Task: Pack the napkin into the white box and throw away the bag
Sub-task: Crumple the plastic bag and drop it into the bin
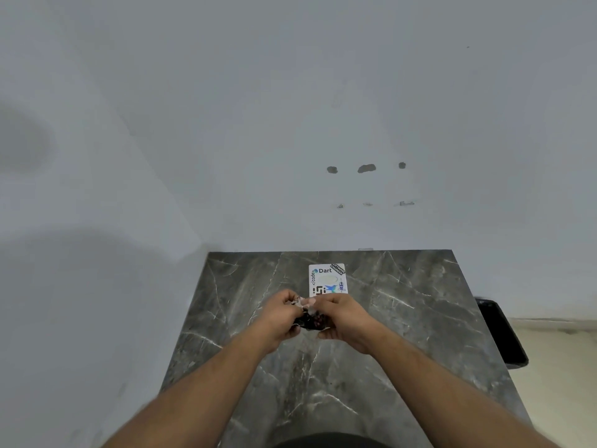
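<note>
Both hands meet above the middle of the dark marble table (403, 318). My left hand (281, 313) and my right hand (342, 318) both grip a small dark bag (311, 322) with a pale crinkled top edge pinched between the fingers. The napkin cannot be made out; whether it is inside the bag is hidden. A white box (328, 279) with stickers lies flat on the table just beyond my hands, its lid closed and its near edge covered by my right hand.
A white wall stands behind the table, with several holes in it. A black bin (502, 334) sits on the floor at the table's right side. The table's left edge meets the wall.
</note>
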